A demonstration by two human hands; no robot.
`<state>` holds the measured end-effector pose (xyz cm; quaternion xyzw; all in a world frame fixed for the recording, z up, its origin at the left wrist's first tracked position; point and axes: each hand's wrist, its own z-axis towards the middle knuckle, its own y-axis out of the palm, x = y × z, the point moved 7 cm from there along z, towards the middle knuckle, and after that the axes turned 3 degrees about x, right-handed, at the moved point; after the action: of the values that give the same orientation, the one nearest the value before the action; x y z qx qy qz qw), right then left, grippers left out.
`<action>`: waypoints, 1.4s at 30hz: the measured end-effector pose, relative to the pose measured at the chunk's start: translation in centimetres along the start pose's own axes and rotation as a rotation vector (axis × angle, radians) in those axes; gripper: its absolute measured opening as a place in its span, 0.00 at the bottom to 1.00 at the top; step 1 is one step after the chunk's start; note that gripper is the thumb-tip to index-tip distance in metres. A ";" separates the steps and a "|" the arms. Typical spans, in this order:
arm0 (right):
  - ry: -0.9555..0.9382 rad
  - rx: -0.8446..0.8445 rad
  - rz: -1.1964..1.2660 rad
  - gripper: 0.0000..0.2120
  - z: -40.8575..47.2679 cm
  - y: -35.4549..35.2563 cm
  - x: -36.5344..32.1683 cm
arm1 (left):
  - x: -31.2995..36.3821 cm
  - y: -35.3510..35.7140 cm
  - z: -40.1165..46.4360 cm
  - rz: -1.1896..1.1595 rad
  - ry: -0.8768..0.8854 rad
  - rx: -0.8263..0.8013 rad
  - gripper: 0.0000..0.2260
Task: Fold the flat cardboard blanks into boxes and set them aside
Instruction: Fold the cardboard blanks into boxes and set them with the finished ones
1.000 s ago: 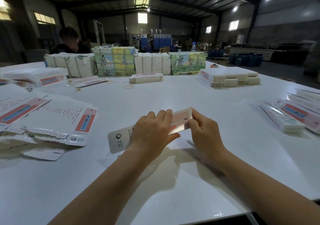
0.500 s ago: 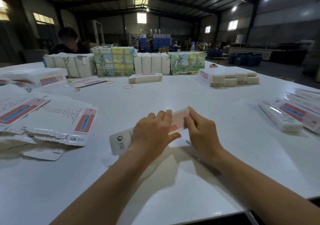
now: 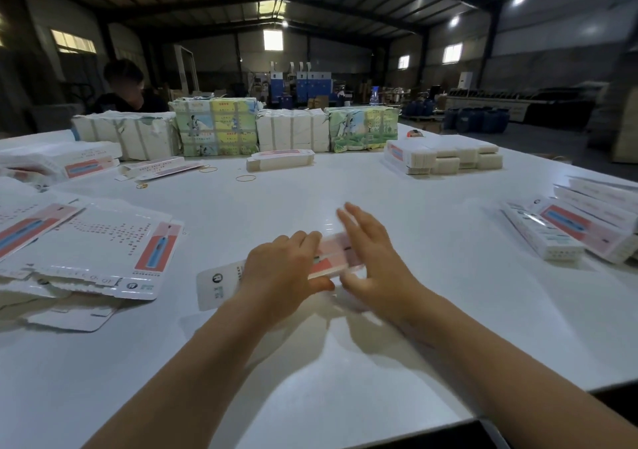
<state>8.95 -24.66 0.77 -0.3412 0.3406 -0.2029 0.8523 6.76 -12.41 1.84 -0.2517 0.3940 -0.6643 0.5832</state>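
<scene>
A long white and pink cardboard box [image 3: 331,253] lies on the white table [image 3: 345,379] in front of me, its white end flap [image 3: 215,284] sticking out to the left. My left hand [image 3: 279,276] grips its middle, fingers curled over the top and thumb under the near edge. My right hand [image 3: 376,259] is at the box's right end with fingers straight and spread, blurred by motion, thumb near the end. Flat printed blanks [image 3: 86,252] lie stacked at the left.
Folded boxes [image 3: 566,227] lie at the right edge. Wrapped bundles [image 3: 217,127] line the far side, with a folded box [image 3: 279,160], a blank stack [image 3: 445,155] and rubber bands [image 3: 245,178] before them. A person [image 3: 121,86] sits at far left.
My right hand has let go of the box's right end and opened, its fingers now spread. The left hand keeps its hold; the box has tilted flatter.
</scene>
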 end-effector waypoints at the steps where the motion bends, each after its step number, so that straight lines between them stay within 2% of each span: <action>1: -0.069 -0.063 -0.124 0.40 0.0 0.4 -0.4 | -0.2 0.0 -0.3 -0.026 0.003 -0.016 0.31; 3: -0.159 -0.132 -0.319 0.38 0.0 0.9 -0.5 | -0.3 0.3 -0.5 -0.095 0.021 -0.055 0.33; 5: -0.205 -0.125 -0.434 0.37 0.3 0.9 -0.7 | -0.2 0.2 -0.5 -0.147 0.083 -0.033 0.36; 9: -0.130 0.027 -0.537 0.34 2.6 -4.4 0.5 | 0.9 -0.8 0.2 -0.033 0.221 0.265 0.33; 11: -0.078 0.174 -0.588 0.29 3.4 -9.8 2.1 | 1.4 -0.6 0.3 -0.091 0.258 0.345 0.31; 14: 0.097 0.417 -0.640 0.22 3.0 -19.2 6.3 | 1.7 1.0 0.3 -0.170 0.275 0.367 0.28; 18: 0.521 0.587 -0.850 0.19 -1.1 -29.5 14.4 | 2.9 3.4 0.3 -0.261 0.289 0.306 0.25; 20: 0.738 0.536 -0.969 0.17 -4.2 -31.9 18.2 | 3.2 4.3 0.3 -0.307 0.303 0.249 0.22; 23: 1.004 0.312 -1.068 0.17 -8.4 -32.5 22.4 | 2.7 5.0 0.5 -0.411 0.248 0.147 0.11; 28: 1.066 0.203 -1.051 0.19 -10.9 -31.8 24.5 | 2.6 4.9 0.4 -0.444 0.141 0.049 0.12; 31: 1.126 0.189 -1.035 0.26 -10.7 -31.5 24.6 | 3.3 3.7 0.3 -0.412 0.110 0.044 0.08; 32: 1.117 0.177 -1.040 0.30 -10.0 -31.2 24.2 | 3.5 3.4 0.2 -0.401 0.107 0.035 0.06; 33: 1.065 0.189 -1.032 0.32 -8.9 -30.7 23.5 | 3.6 3.3 0.2 -0.389 0.094 -0.004 0.09; 35: 0.857 0.273 -0.973 0.27 -5.6 -29.1 20.8 | 3.7 3.5 0.2 -0.387 0.060 -0.110 0.22; 37: 0.612 0.349 -0.876 0.22 -2.1 -25.9 16.8 | 3.9 3.4 0.2 -0.361 0.052 -0.175 0.25; 39: 0.390 0.339 -0.702 0.17 0.7 -21.0 12.1 | 4.1 3.5 0.3 -0.329 0.050 -0.198 0.18; 42: 0.180 0.178 -0.391 0.11 2.4 -11.1 6.3 | 4.1 3.5 0.2 -0.348 0.033 -0.170 0.11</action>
<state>13.71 -34.89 7.24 -0.3049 0.3235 -0.4227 0.7898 8.13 -16.45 -1.46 -0.3535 0.4087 -0.7236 0.4295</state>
